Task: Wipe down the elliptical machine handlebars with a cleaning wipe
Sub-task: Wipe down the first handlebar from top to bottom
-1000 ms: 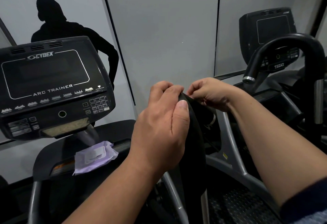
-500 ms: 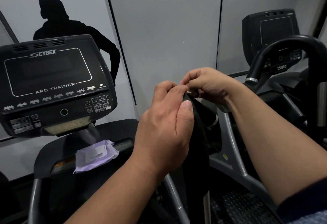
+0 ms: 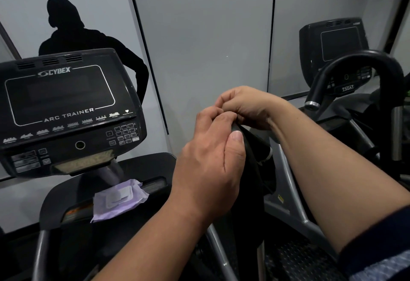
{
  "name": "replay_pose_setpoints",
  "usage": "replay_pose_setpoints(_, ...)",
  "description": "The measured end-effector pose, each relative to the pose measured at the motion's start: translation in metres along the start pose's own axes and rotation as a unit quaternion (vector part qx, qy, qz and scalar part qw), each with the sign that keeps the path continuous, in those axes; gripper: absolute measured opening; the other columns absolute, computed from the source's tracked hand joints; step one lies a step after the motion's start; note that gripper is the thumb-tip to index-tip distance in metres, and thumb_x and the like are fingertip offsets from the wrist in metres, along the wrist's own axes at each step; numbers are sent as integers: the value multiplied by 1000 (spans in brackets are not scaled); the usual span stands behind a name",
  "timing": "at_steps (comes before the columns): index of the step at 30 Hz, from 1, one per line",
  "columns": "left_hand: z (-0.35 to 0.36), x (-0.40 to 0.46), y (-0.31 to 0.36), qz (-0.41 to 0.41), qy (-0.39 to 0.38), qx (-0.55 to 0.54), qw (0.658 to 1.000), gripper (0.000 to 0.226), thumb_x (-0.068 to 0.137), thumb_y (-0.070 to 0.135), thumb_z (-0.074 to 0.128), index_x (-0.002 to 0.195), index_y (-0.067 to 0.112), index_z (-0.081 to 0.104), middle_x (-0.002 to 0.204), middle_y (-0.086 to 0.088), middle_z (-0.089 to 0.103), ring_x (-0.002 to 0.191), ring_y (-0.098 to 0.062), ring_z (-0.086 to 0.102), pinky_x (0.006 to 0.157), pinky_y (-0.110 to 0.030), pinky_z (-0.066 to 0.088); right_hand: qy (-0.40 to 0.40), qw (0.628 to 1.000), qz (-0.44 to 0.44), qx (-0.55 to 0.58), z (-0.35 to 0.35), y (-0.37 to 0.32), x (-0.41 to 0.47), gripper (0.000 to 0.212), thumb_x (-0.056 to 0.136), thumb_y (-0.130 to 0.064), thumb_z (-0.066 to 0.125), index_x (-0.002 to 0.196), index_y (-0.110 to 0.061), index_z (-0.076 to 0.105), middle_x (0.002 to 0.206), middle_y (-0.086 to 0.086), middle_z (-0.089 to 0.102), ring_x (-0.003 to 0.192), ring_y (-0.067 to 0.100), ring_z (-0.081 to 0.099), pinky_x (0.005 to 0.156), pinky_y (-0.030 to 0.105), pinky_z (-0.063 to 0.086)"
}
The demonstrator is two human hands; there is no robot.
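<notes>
**Both hands at the top of the handlebar, wipe pack down to the left**

The left hand [image 3: 208, 161] is curled round the upper end of the dark handlebar [image 3: 248, 183], thumb laid along its side. The right hand [image 3: 246, 106] sits just above and behind it, fingers bent and pinching at the very top of the bar. Whether a wipe lies between those fingertips cannot be told, since nothing pale shows there. The handlebar's long axis runs nearly upright, from the hands down toward the lower edge of the view, so a wiping stroke would, I judge, travel downward along it. The lilac wipe pack [image 3: 121, 199] lies on the machine's shelf [image 3: 155, 165] below the console [image 3: 66, 107], well to the left of both hands and lower. The left hand is the nearer one to it.
</notes>
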State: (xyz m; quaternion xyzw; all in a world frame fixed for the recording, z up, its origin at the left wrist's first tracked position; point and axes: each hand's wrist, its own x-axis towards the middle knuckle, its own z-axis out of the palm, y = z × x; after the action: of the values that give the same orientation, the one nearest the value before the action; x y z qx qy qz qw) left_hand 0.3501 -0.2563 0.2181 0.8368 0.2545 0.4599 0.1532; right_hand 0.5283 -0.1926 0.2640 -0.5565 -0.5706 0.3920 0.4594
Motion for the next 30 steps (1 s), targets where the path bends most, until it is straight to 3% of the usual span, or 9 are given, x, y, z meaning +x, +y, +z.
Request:
replay_pose_setpoints(3, -1, 0, 1, -6, -6, 4, 1000, 38, 96, 47, 25, 123, 34, 49, 134, 11, 44, 103, -15, 57, 84, -45, 53, 20, 999, -13, -47, 6, -1, -6, 27, 82, 13, 51, 73, -7, 67, 59, 5, 58, 49, 12, 52, 45, 20, 42)
replay_pose_setpoints(6, -2, 2, 1, -7, -6, 14, 1000, 46, 96, 48, 24, 128, 31, 51, 138, 9, 44, 108, -15, 56, 86, -45, 53, 75, 992, -70, 66, 18, -12, -14, 30, 82, 18, 46, 79, -3, 67, 65, 11, 62, 50, 11, 56, 50, 20, 46)
replay_pose_setpoints(10, -3, 2, 1, -17, -17, 34, 999, 58, 95, 50, 20, 134, 23, 52, 137, 7, 44, 108, -14, 54, 88, -45, 52, 273, 886, -153, 343, 19, -6, -38, 28, 86, 16, 45, 87, -4, 63, 65, 9, 64, 54, 15, 53, 64, 31, 43)
replay_pose_setpoints(13, -7, 3, 4, -28, -26, 40, 998, 62, 94, 52, 18, 137, 22, 51, 139, 6, 44, 112, -12, 50, 93, -43, 50, 344, 851, -154, 366, 35, 18, -86, 23, 91, 11, 50, 92, -8, 63, 74, 10, 66, 68, 20, 60, 73, 34, 49)
replay_pose_setpoints(19, -10, 3, 6, -80, -42, 14, 996, 53, 107, 43, 37, 157, 23, 33, 157, 6, 36, 139, -6, 36, 108, -20, 27, 444, 856, -150, 216, 93, 82, -175, 24, 92, 4, 63, 92, -19, 63, 88, 10, 65, 81, 16, 61, 77, 27, 51)
replay_pose_setpoints(24, -5, -34, 17, -174, -3, -110, 979, 77, 97, 60, 51, 160, 27, 22, 165, 7, 29, 152, -6, 23, 125, -33, 20, 438, 877, -181, 80, 129, 105, -212, 26, 90, -4, 66, 90, -30, 64, 85, -5, 66, 79, 8, 63, 75, 20, 50)
replay_pose_setpoints(26, -2, -52, 18, -221, 5, -138, 965, 74, 86, 69, 56, 148, 30, 42, 147, 9, 52, 137, -8, 47, 115, -36, 38, 444, 864, -236, -23, 134, 105, -213, 26, 88, -4, 64, 97, -28, 66, 92, -1, 64, 86, 11, 63, 80, 21, 49)
replay_pose_setpoints(28, 1, -63, 20, -282, -32, -165, 945, 47, 85, 62, 67, 120, 32, 60, 115, 13, 69, 109, -6, 65, 94, -33, 52, 451, 836, -279, -142, 135, 110, -211, 21, 85, 7, 64, 101, -6, 68, 98, 6, 59, 92, 8, 59, 85, 16, 46)
replay_pose_setpoints(30, 5, -69, 19, -295, -84, -174, 936, 28, 86, 50, 73, 102, 28, 65, 92, 13, 73, 88, -2, 70, 74, -23, 50, 449, 827, -285, -182, 139, 124, -211, 19, 84, 12, 64, 102, 4, 68, 100, 10, 56, 91, 15, 59, 83, 20, 50)
